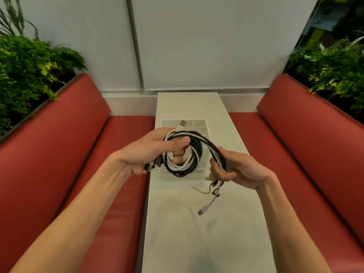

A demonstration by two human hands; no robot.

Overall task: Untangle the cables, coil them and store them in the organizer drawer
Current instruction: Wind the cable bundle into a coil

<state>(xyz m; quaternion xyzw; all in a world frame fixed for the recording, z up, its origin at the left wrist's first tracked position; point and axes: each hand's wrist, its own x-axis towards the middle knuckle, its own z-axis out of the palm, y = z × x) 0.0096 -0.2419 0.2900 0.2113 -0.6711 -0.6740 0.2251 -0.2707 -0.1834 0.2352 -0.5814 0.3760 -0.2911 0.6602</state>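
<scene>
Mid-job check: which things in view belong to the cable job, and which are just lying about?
For the job:
- tangled black and white cables, gripped by the left hand and the right hand
- compartmented organizer, on the table beyond the hands

Not part of it:
- white table
- red benches
- plants

Soft, even, rather dim indoor light falls from above, leaving only faint grey shadows of the cables [197,152] on the near half of the tabletop [197,243], while wide-angle distortion bows the red benches [49,144] outward at the frame's sides and the flanking plants [29,66] look soft.
</scene>
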